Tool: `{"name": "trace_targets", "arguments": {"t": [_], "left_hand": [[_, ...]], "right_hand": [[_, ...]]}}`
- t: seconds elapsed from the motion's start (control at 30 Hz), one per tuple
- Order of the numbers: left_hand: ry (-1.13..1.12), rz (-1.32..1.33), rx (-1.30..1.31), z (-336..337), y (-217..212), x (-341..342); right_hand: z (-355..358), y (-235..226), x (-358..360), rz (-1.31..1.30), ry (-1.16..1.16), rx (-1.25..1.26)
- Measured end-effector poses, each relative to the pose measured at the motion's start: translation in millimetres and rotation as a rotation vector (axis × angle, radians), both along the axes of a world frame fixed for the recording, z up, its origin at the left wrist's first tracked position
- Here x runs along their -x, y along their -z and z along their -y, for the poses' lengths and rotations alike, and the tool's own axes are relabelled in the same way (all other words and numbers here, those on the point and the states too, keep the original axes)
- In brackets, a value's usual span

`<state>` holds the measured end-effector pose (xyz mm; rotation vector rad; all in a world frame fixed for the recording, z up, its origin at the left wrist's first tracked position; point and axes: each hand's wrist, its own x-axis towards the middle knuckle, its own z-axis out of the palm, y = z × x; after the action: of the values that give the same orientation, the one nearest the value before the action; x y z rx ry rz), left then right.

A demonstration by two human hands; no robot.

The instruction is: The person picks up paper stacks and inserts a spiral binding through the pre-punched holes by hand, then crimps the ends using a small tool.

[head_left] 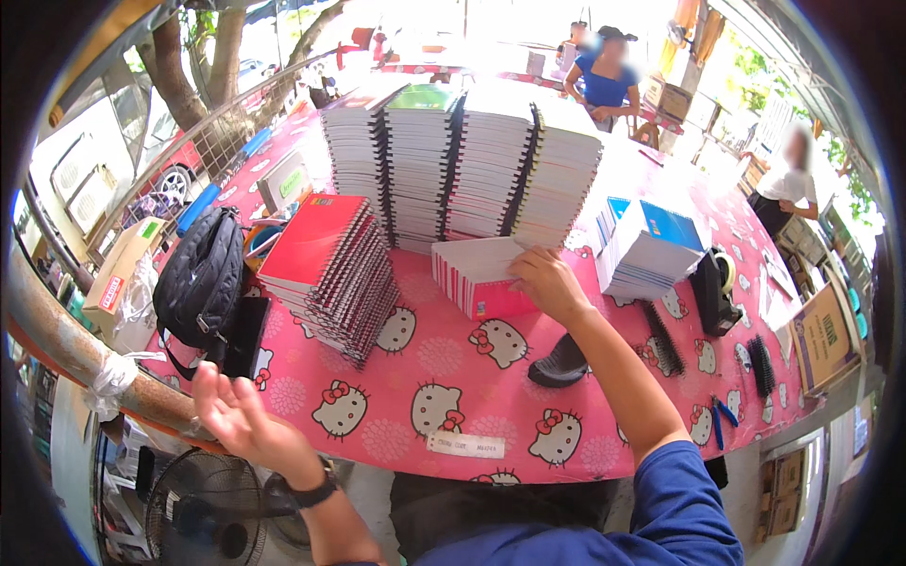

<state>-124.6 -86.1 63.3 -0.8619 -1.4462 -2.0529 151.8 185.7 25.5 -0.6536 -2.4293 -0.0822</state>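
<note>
My right hand [549,288] reaches across the table with its fingers closed on the right corner of a small stack of pink-covered notebooks [467,297], whose white pages face up. My left hand [236,420] is raised off the table's left front edge, palm up and fingers apart, holding nothing. Between the two hands stands a stack of red spiral notebooks [316,245], its wire bindings showing on the right side. Just behind the pink notebooks rise tall stacks of spiral notebooks [491,160]. A dark rounded object [559,363] lies below my right wrist.
Blue-covered booklets [661,241], a black tape dispenser [714,291], black binding coils [663,340] and blue pliers [725,420] lie on the right. A black backpack [200,278] sits at left, above a metal rail [142,387] and a fan [208,509]. Other people stand farther back.
</note>
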Motion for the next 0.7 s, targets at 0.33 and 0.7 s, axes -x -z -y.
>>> {"name": "trace_targets", "arguments": {"t": [0.33,0.7], "left_hand": [[0.472,-0.169,0.290,-50.2,11.8,-118.1],[1.139,0.373,0.692,-36.5,95.2,-136.5]], "right_hand": [[79.8,-47.9,-18.7,-0.042,-0.067,0.124],[180.4,40.0,-31.0,-0.865,0.053,1.089]]}}
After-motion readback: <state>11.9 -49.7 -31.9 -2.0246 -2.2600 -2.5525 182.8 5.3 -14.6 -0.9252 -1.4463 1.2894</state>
